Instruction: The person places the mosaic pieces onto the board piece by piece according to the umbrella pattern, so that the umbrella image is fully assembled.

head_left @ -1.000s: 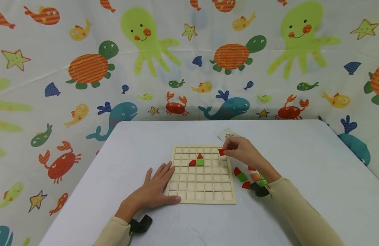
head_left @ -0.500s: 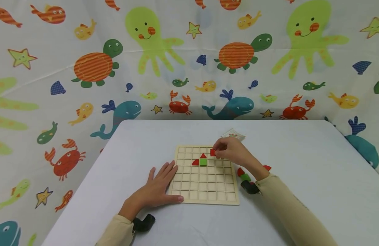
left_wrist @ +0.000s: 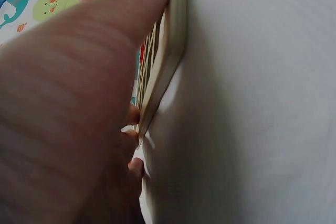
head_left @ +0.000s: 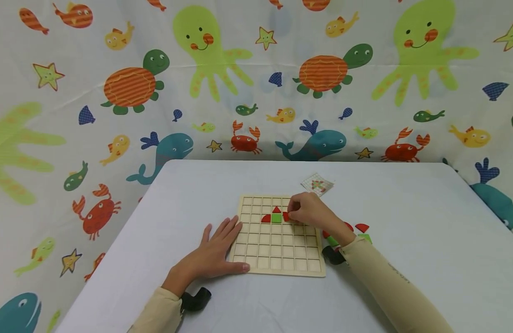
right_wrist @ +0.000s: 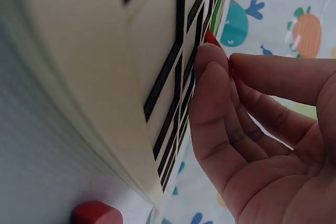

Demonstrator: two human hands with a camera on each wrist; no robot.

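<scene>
Pinching red piece (head_left: 286,216), flat on board (head_left: 277,252).

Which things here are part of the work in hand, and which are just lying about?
In use: wooden grid board; red piece pinched by the right hand; placed red and green pieces; left hand flat on the board's edge; loose pieces.

Lying about: small pattern card; table; sea-creature backdrop.

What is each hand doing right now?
Left hand: open, flat on the wooden grid board.
Right hand: pinches a red piece on the board.
</scene>
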